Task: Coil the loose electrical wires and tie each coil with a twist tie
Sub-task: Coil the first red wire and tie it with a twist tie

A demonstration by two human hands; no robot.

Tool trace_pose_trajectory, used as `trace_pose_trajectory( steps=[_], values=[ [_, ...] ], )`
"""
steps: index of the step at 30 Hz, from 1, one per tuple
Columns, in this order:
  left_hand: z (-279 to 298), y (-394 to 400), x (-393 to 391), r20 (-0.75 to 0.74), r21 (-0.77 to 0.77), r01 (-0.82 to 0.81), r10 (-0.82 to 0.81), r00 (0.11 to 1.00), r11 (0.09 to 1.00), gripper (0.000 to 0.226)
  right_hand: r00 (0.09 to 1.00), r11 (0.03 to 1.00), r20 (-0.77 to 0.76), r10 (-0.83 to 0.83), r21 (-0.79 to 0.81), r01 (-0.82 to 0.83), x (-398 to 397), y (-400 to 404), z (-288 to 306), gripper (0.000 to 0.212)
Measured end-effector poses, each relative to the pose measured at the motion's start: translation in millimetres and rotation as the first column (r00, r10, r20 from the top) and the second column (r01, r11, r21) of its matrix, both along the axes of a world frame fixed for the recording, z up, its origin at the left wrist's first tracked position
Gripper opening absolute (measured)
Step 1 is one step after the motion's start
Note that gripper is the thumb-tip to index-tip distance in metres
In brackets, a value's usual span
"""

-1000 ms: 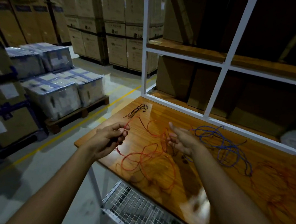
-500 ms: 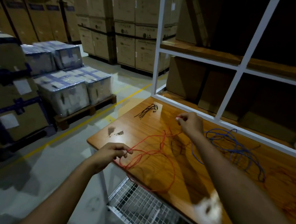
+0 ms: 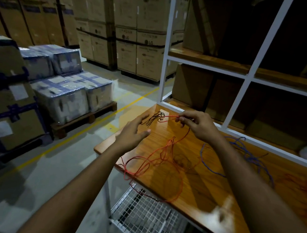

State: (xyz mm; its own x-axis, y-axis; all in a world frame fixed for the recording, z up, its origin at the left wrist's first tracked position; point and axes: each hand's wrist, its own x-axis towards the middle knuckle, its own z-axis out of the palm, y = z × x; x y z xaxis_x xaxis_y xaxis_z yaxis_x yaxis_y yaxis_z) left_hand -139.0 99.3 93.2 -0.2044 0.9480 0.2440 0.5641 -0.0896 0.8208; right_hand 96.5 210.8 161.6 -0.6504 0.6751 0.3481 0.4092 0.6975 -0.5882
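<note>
Right hand [image 3: 197, 126] pinches the red wire [image 3: 156, 159]; left hand [image 3: 132, 135] hovers spread and empty.

Right fingers [image 3: 181, 120] clamp the wire's raised end just beside the black twist ties [image 3: 153, 117]; the rest tangles below on the wooden bench [image 3: 207, 193]. Blue wire [image 3: 246, 155] lies right, half hidden by the forearm. Dim warehouse, stacked cartons [image 3: 131, 29] beyond.

I see bare tabletop [image 3: 166, 134] between the black twist ties [image 3: 153, 117] and the red wire [image 3: 155, 161] loops. The white shelf frame [image 3: 234, 103] blocks the far edge, and the blue wire [image 3: 248, 157], dim here, seems to clutter the right.
</note>
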Motion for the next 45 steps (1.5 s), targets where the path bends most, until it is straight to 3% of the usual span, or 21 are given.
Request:
trace_pose_trajectory(
  steps=[3, 7, 9, 12, 15, 18, 20, 22, 26, 29, 31, 34, 38, 40, 42, 45],
  values=[
    [13, 6, 16, -0.015, -0.04, 0.006, -0.006, 1.0, 0.999, 0.05, 0.998, 1.0, -0.064, -0.017, -0.001, 0.017, -1, -10, 0, 0.016],
    [-3, -2, 40, -0.127, -0.404, 0.075, -0.137, 0.982, 0.912, 0.04, 0.979, 0.989, -0.148, -0.142, -0.065, 0.134, 5, -18, -5, 0.017],
    [-18, -8, 45, -0.022, -0.44, 0.081, -0.101, 0.995, 0.894, 0.019, 0.966, 0.98, -0.189, -0.176, -0.126, 0.154, 9, -22, -11, 0.017],
    [-20, -17, 44, 0.197, -0.411, 0.007, 0.081, 0.977, 0.912, 0.01, 0.933, 0.945, -0.258, -0.252, -0.274, 0.18, 21, -26, -26, 0.015],
    [-3, -26, 42, 0.305, -0.365, -0.009, 0.129, 0.944, 0.931, 0.019, 0.87, 0.861, -0.317, -0.378, -0.466, 0.204, 37, -24, -45, 0.012],
    [16, -34, 45, 0.149, -0.319, -0.108, 0.162, 0.975, 0.942, 0.02, 0.874, 0.709, -0.199, -0.443, -0.674, 0.206, 48, -26, -65, 0.008],
    [26, -36, 49, -0.019, -0.267, -0.199, 0.202, 0.979, 0.943, 0.02, 0.94, 0.611, 0.02, -0.341, -0.755, 0.238, 54, -36, -72, 0.014],
    [35, -38, 58, -0.077, -0.195, -0.26, 0.249, 0.965, 0.946, 0.022, 0.97, 0.55, 0.159, -0.181, -0.801, 0.234, 60, -50, -71, 0.026],
    [52, -44, 86, -0.156, -0.064, -0.289, 0.276, 0.948, 0.955, 0.026, 0.99, 0.601, 0.101, -0.099, -0.787, 0.14, 73, -75, -51, 0.028],
    [59, -52, 109, -0.009, -0.017, -0.262, 0.262, 0.965, 0.965, 0.025, 0.997, 0.713, -0.012, -0.082, -0.699, 0.051, 83, -90, -28, 0.026],
    [66, -62, 128, 0.116, 0.004, -0.246, 0.243, 0.963, 0.969, 0.025, 0.995, 0.696, -0.08, -0.054, -0.718, -0.02, 84, -100, -14, 0.034],
    [76, -83, 161, 0.261, 0.052, -0.158, 0.139, 0.955, 0.986, 0.023, 0.983, 0.405, -0.169, -0.074, -0.906, -0.125, 79, -109, -6, 0.049],
    [61, -112, 190, 0.272, 0.037, -0.083, 0.069, 0.96, 0.996, 0.03, 0.887, 0.064, -0.363, -0.285, -0.931, -0.361, 72, -103, -5, 0.015],
    [45, -127, 197, 0.243, -0.017, -0.02, 0.024, 0.97, 1.0, 0.032, 0.841, -0.075, -0.4, -0.364, -0.888, -0.454, 73, -97, -2, 0.017],
    [34, -142, 206, 0.263, -0.082, 0.083, -0.059, 0.963, 0.993, 0.029, 0.903, -0.049, -0.331, -0.274, -0.933, -0.357, 76, -96, 1, 0.019],
    [32, -156, 213, 0.219, -0.13, 0.129, -0.098, 0.971, 0.983, 0.019, 0.997, 0.291, -0.07, -0.017, -0.955, -0.062, 81, -99, 6, 0.018]
  ],
)
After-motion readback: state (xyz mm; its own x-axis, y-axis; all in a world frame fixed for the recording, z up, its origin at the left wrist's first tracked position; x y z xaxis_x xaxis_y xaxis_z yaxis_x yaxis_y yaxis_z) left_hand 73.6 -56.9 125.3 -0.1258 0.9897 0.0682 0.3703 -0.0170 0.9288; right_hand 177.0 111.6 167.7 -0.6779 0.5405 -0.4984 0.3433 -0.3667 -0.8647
